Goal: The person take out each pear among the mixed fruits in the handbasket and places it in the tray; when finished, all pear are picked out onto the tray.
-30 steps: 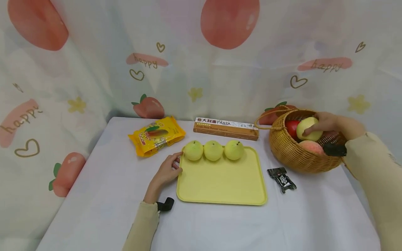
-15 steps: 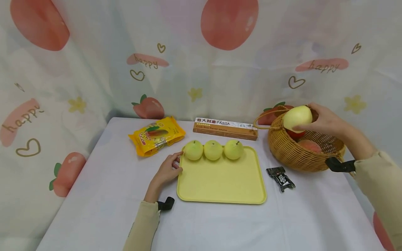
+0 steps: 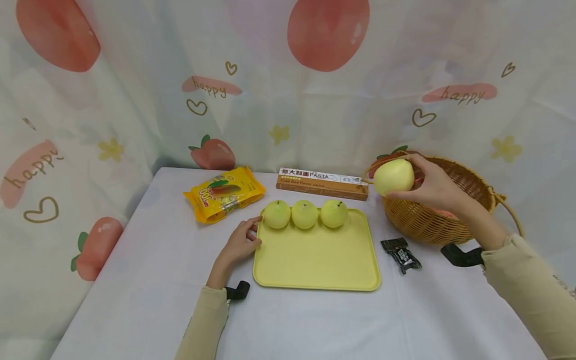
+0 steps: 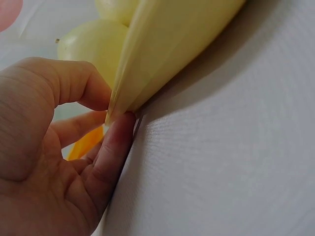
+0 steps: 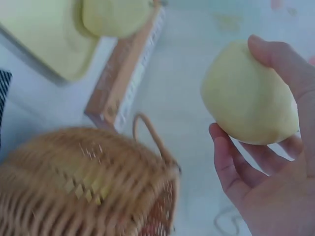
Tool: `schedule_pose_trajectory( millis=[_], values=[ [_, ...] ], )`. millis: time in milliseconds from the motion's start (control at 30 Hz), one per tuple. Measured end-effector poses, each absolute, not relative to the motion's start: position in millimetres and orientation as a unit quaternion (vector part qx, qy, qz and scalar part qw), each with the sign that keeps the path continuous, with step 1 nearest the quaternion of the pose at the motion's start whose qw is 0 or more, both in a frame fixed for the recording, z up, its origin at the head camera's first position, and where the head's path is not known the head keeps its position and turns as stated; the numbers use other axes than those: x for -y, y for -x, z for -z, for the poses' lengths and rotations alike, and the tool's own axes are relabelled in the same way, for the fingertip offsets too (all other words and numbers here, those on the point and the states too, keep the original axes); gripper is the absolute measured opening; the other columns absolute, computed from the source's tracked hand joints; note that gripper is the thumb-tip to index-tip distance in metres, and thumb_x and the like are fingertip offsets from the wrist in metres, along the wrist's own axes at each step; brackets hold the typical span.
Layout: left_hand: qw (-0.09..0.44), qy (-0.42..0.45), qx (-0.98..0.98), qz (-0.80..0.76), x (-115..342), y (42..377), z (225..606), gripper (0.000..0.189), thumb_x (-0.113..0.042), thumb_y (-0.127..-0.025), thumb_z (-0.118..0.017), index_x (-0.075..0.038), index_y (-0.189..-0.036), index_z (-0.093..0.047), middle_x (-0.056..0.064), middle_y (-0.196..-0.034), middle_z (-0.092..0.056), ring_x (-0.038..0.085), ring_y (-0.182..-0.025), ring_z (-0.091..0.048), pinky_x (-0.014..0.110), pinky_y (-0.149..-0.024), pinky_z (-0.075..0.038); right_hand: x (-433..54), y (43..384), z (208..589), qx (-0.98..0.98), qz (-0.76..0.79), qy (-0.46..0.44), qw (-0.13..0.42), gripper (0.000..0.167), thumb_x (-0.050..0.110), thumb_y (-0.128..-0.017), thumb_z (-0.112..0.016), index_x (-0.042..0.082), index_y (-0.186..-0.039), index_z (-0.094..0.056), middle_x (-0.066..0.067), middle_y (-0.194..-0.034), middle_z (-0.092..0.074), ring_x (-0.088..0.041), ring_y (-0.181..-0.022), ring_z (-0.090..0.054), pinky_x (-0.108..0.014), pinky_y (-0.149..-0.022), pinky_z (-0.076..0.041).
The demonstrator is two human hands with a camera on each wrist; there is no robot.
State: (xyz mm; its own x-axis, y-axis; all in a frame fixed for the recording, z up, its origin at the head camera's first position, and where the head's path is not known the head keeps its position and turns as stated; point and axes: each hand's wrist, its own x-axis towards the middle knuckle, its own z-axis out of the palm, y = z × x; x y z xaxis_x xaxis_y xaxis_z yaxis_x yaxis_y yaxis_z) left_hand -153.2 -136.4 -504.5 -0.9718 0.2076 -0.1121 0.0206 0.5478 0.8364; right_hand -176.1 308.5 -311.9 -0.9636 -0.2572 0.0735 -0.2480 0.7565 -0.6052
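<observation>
My right hand [image 3: 432, 186] grips a pale yellow-green pear [image 3: 394, 177] and holds it in the air over the left rim of the wicker basket [image 3: 418, 225]. In the right wrist view the thumb lies on one side of the pear [image 5: 248, 93] and the fingers curl round the other. On the left, my left hand [image 3: 240, 242] pinches the left edge of a yellow tray [image 3: 315, 265] between thumb and fingers, as the left wrist view shows. Three pears [image 3: 304, 215] sit in a row along the tray's far edge.
Behind the tray lies a pasta box [image 3: 321, 184]. A yellow snack bag [image 3: 227, 194] lies at the back left, and a small black packet [image 3: 402, 255] between tray and basket. The basket's handle loops out at its sides. A printed curtain [image 3: 315, 115] hangs behind the table.
My right hand has lifted the pear out of the basket and moved it left. The basket's right handle now shows. My left hand stays at the tray's edge.
</observation>
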Motion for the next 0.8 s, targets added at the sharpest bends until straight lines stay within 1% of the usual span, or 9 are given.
schedule_pose_trajectory(
  millis=[67,133,267,400,533,633,733,800],
  values=[
    [0.1,-0.065,-0.874,-0.472,136.5,153.3,505.3,0.065,-0.004,-0.081,-0.063,-0.01,-0.144,-0.049,0.01,-0.109,-0.052,0.018,-0.083,-0.055,0.031,-0.072,-0.045,-296.3,173.1,315.3,-0.939,0.309,0.154,0.007,0.079,0.024,-0.074,-0.086,0.006,-0.139,-0.044,-0.016,-0.117,-0.056,-0.028,-0.097,-0.057,-0.023,-0.066,-0.049],
    [0.1,-0.065,-0.874,-0.47,136.6,153.3,507.3,0.065,-0.004,-0.08,-0.063,-0.01,-0.144,-0.049,0.009,-0.108,-0.052,0.017,-0.082,-0.055,0.03,-0.072,-0.045,-284.5,170.7,319.0,-0.938,0.3,0.175,0.01,0.077,0.026,-0.074,-0.087,0.006,-0.136,-0.046,-0.016,-0.115,-0.057,-0.03,-0.095,-0.058,-0.027,-0.066,-0.05],
    [0.099,-0.063,-0.874,-0.471,136.6,152.8,507.9,0.065,-0.004,-0.08,-0.064,-0.01,-0.144,-0.049,0.008,-0.107,-0.052,0.016,-0.082,-0.055,0.03,-0.071,-0.045,-262.6,170.2,328.5,-0.926,0.309,0.216,0.02,0.076,0.025,-0.072,-0.088,0.004,-0.133,-0.047,-0.014,-0.116,-0.058,-0.03,-0.094,-0.06,-0.032,-0.07,-0.053],
    [0.095,-0.067,-0.876,-0.469,136.4,153.0,506.0,0.064,-0.005,-0.081,-0.063,-0.01,-0.144,-0.049,0.009,-0.108,-0.052,0.017,-0.082,-0.054,0.031,-0.072,-0.044,-242.2,172.7,341.4,-0.907,0.334,0.256,0.03,0.077,0.018,-0.07,-0.089,0.001,-0.133,-0.047,-0.014,-0.118,-0.057,-0.029,-0.095,-0.061,-0.037,-0.073,-0.055],
    [0.095,-0.067,-0.877,-0.466,136.5,153.5,505.2,0.064,-0.006,-0.082,-0.063,-0.011,-0.144,-0.049,0.008,-0.107,-0.051,0.017,-0.082,-0.054,0.031,-0.073,-0.044,-220.2,172.2,353.8,-0.894,0.339,0.293,0.03,0.077,0.014,-0.069,-0.088,-0.002,-0.132,-0.047,-0.017,-0.118,-0.052,-0.027,-0.097,-0.056,-0.037,-0.073,-0.054],
    [0.095,-0.067,-0.878,-0.464,137.3,153.6,506.2,0.063,-0.006,-0.083,-0.062,-0.011,-0.144,-0.049,0.008,-0.107,-0.051,0.017,-0.082,-0.054,0.031,-0.073,-0.044,-202.1,170.0,362.6,-0.891,0.332,0.309,0.033,0.078,0.017,-0.069,-0.088,0.001,-0.133,-0.047,-0.015,-0.119,-0.05,-0.025,-0.1,-0.052,-0.037,-0.074,-0.053],
    [0.092,-0.07,-0.878,-0.465,137.3,154.0,506.8,0.062,-0.006,-0.083,-0.063,-0.01,-0.144,-0.049,0.008,-0.107,-0.051,0.017,-0.082,-0.054,0.031,-0.073,-0.044,-184.6,167.4,370.1,-0.887,0.326,0.324,0.037,0.077,0.02,-0.068,-0.089,0.005,-0.132,-0.048,-0.013,-0.121,-0.051,-0.025,-0.103,-0.053,-0.039,-0.076,-0.052],
    [0.093,-0.073,-0.878,-0.464,136.8,154.2,506.8,0.062,-0.007,-0.083,-0.063,-0.01,-0.144,-0.049,0.008,-0.107,-0.051,0.016,-0.082,-0.054,0.031,-0.073,-0.044,-174.6,164.8,374.7,-0.884,0.321,0.337,0.04,0.077,0.02,-0.067,-0.089,0.005,-0.132,-0.05,-0.012,-0.121,-0.053,-0.025,-0.103,-0.054,-0.042,-0.077,-0.052]
  ],
)
